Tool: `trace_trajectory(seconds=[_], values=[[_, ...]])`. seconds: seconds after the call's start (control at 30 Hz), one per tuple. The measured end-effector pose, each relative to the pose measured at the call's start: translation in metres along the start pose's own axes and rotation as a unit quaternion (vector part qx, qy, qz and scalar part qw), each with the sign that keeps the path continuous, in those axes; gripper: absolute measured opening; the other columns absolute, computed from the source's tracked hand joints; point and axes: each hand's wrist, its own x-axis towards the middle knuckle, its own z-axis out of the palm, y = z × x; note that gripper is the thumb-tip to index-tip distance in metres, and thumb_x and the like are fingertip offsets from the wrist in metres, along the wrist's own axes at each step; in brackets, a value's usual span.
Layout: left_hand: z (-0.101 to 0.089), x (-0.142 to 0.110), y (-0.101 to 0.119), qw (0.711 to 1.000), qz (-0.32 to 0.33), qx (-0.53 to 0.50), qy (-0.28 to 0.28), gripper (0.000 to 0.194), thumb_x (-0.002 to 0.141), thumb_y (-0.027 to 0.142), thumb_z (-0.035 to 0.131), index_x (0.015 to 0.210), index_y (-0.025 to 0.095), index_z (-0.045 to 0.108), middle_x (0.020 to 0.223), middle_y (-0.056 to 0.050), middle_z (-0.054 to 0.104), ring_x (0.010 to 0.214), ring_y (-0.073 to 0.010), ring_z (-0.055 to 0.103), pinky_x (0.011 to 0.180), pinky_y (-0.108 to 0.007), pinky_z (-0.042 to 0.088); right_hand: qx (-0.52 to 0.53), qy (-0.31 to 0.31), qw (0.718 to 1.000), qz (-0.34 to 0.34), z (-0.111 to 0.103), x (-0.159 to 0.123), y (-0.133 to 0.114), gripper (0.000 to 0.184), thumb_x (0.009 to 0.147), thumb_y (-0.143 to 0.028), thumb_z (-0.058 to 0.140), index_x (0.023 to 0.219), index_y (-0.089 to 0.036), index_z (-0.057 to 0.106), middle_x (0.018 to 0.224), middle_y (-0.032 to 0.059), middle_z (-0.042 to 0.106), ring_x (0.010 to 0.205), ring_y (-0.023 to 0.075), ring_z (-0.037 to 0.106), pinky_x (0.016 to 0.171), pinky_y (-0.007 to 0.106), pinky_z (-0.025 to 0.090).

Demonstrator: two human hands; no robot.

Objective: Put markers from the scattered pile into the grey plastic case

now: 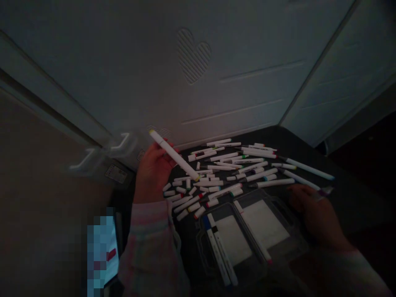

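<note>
My left hand (156, 175) is closed around a white marker (175, 156) with yellow ends, held at a slant above the pile. Its cap seam shows near the upper end. My right hand (315, 210) is at the right edge of an open clear plastic case (201, 251), fingers curled together. Something small, pale and purplish (324, 192) shows at its fingertips, too dim to name. Two capped markers (221, 255), one with a blue cap and one with a black band, lie in the case's left half. A pink-ended marker (253, 235) lies along its middle.
Many loose white markers (222, 194) and caps cover the dark tabletop (278, 134) behind the case. A pale panel with a heart relief (194, 55) rises behind. A lit screen (111, 251) is at lower left, near clear bins (120, 144).
</note>
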Motion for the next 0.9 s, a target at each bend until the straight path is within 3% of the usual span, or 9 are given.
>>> trace_trajectory(seconds=[0.2, 0.3, 0.37, 0.43, 0.53, 0.6, 0.67, 0.9], values=[[0.002, -0.002, 0.001, 0.999, -0.013, 0.036, 0.001, 0.022, 0.062, 0.013, 0.052, 0.083, 0.017, 0.054, 0.072, 0.003, 0.059, 0.065, -0.0107, 0.059, 0.061, -0.024, 0.051, -0.045, -0.003, 0.999, -0.006, -0.001, 0.001, 0.0, 0.021, 0.074, -0.04, 0.054, 0.072, -0.019, 0.056, 0.046, -0.0062, 0.037, 0.044, 0.008, 0.032, 0.044, 0.023, 0.024], [-0.003, 0.003, -0.003, 0.987, 0.047, 0.145, 0.04, 0.025, 0.061, 0.016, 0.056, 0.086, 0.018, 0.054, 0.076, 0.003, 0.059, 0.068, -0.0108, 0.058, 0.066, -0.024, 0.049, -0.02, -0.002, 1.0, -0.005, 0.0, 0.002, 0.001, 0.021, 0.072, -0.04, 0.057, 0.073, -0.019, 0.056, 0.046, -0.0067, 0.035, 0.043, 0.0077, 0.03, 0.043, 0.023, 0.022], [-0.009, 0.007, -0.009, 0.947, 0.11, 0.294, 0.06, 0.03, 0.062, 0.017, 0.055, 0.091, 0.019, 0.055, 0.082, 0.001, 0.06, 0.075, -0.0126, 0.058, 0.072, -0.026, 0.048, -0.01, 0.002, 1.0, -0.004, 0.0, 0.003, 0.003, 0.021, 0.071, -0.04, 0.058, 0.073, -0.019, 0.057, 0.046, -0.0066, 0.035, 0.043, 0.0077, 0.03, 0.042, 0.023, 0.02], [-0.016, 0.011, -0.015, 0.863, 0.137, 0.485, 0.038, 0.033, 0.065, 0.018, 0.051, 0.098, 0.018, 0.056, 0.091, -0.002, 0.061, 0.083, -0.0159, 0.057, 0.08, -0.031, 0.045, -0.005, 0.001, 1.0, -0.005, -0.001, 0.004, 0.005, 0.021, 0.071, -0.041, 0.059, 0.073, -0.019, 0.057, 0.046, -0.0061, 0.036, 0.043, 0.008, 0.031, 0.043, 0.024, 0.02], [-0.022, 0.015, -0.027, 0.699, 0.075, 0.708, -0.067, 0.037, 0.069, 0.018, 0.046, 0.105, 0.018, 0.056, 0.104, -0.007, 0.06, 0.096, -0.02, 0.055, 0.089, -0.033, 0.04, 0.018, -0.008, 1.0, -0.017, -0.002, 0.005, 0.008, 0.021, 0.071, -0.041, 0.06, 0.073, -0.02, 0.058, 0.047, -0.0053, 0.036, 0.044, 0.0086, 0.031, 0.043, 0.025, 0.021], [-0.024, 0.016, -0.035, 0.636, 0.018, 0.763, -0.116, 0.039, 0.07, 0.016, 0.044, 0.107, 0.018, 0.056, 0.109, -0.009, 0.059, 0.099, -0.021, 0.054, 0.088, -0.032, 0.04, 0.027, -0.006, 0.999, -0.016, -0.002, 0.006, 0.009, 0.022, 0.069, -0.042, 0.061, 0.072, -0.02, 0.058, 0.047, -0.0048, 0.036, 0.044, 0.009, 0.031, 0.043, 0.025, 0.021], [-0.027, 0.017, -0.041, 0.617, -0.015, 0.777, -0.126, 0.04, 0.069, 0.014, 0.045, 0.106, 0.019, 0.057, 0.108, -0.01, 0.06, 0.098, -0.0211, 0.055, 0.085, -0.031, 0.041, 0.023, 0.001, 1.0, -0.01, -0.002, 0.006, 0.008, 0.023, 0.069, -0.043, 0.061, 0.071, -0.02, 0.059, 0.046, -0.0045, 0.036, 0.044, 0.0092, 0.031, 0.042, 0.025, 0.021], [-0.038, 0.022, -0.048, 0.608, -0.044, 0.781, -0.133, 0.03, 0.07, 0.018, 0.047, 0.096, 0.022, 0.061, 0.099, -0.006, 0.065, 0.089, -0.0179, 0.059, 0.077, -0.026, 0.042, 0.035, -0.011, 0.999, -0.017, -0.001, 0.004, 0.005, 0.024, 0.07, -0.043, 0.06, 0.072, -0.019, 0.058, 0.046, -0.0053, 0.035, 0.043, 0.009, 0.03, 0.041, 0.025, 0.02]])
